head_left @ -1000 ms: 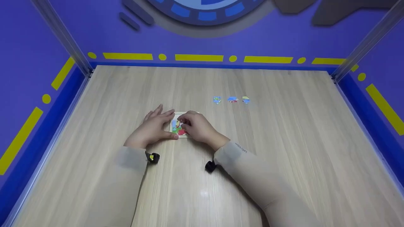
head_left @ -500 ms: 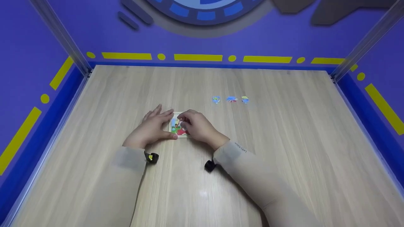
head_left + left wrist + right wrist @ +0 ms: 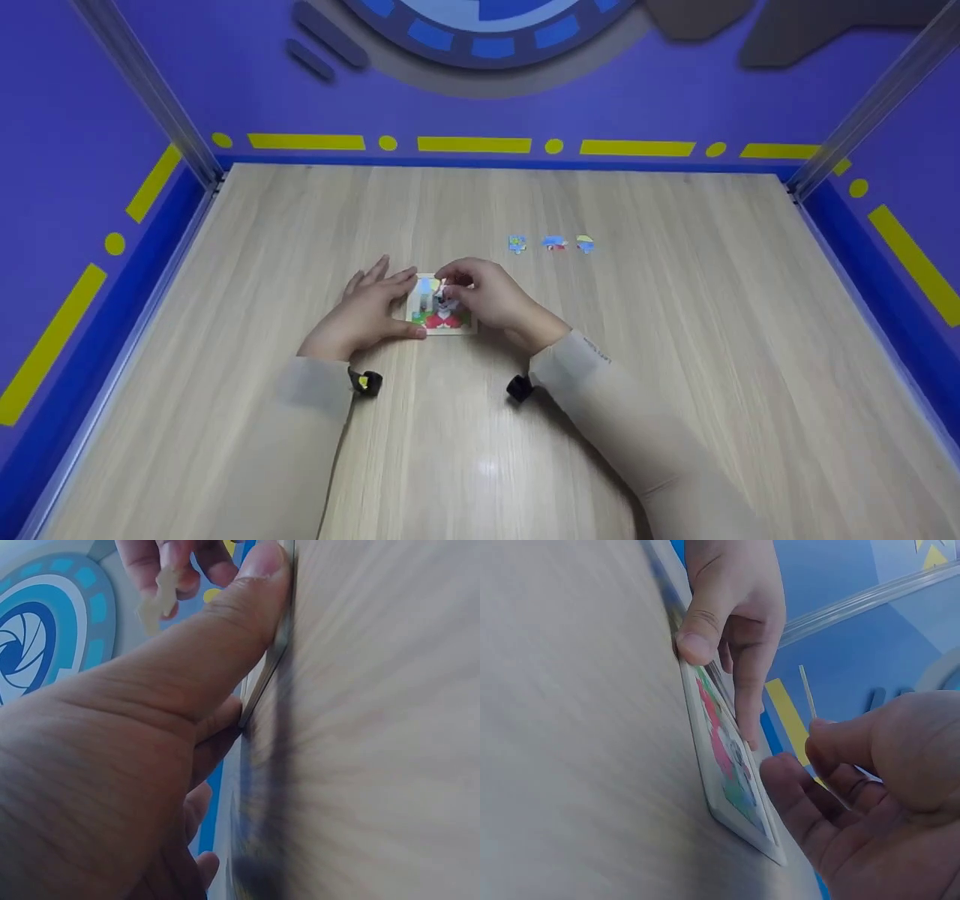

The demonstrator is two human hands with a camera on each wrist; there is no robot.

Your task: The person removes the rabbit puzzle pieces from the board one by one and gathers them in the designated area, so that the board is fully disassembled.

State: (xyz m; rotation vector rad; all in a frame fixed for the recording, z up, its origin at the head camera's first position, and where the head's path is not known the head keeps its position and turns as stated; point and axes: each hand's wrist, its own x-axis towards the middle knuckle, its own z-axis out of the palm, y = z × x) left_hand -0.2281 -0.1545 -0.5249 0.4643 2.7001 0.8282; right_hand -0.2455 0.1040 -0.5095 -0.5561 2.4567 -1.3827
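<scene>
My left hand (image 3: 361, 311) holds the left side of a small wooden jigsaw puzzle tray (image 3: 450, 332) between thumb and index finger, its other fingers spread on the table. Inside the tray is a partly visible picture in red, green and white. Above the tray my right hand (image 3: 499, 296) pinches a jigsaw puzzle piece (image 3: 166, 592) between thumb and fingertips. Its pale wooden side shows in the left wrist view, and the right wrist view catches the piece edge-on. The piece is clear of the tray.
Three more jigsaw pieces lie in a row beyond the tray to the right: a blue-green one (image 3: 517, 244), a blue-red one (image 3: 555, 242) and a blue-yellow one (image 3: 585, 243). Blue walls (image 3: 480, 112) enclose the back and sides of the wooden table (image 3: 675, 300).
My right hand has lifted with the piece and shifted slightly right, uncovering more of the tray's picture. The left hand has stayed at the tray.
</scene>
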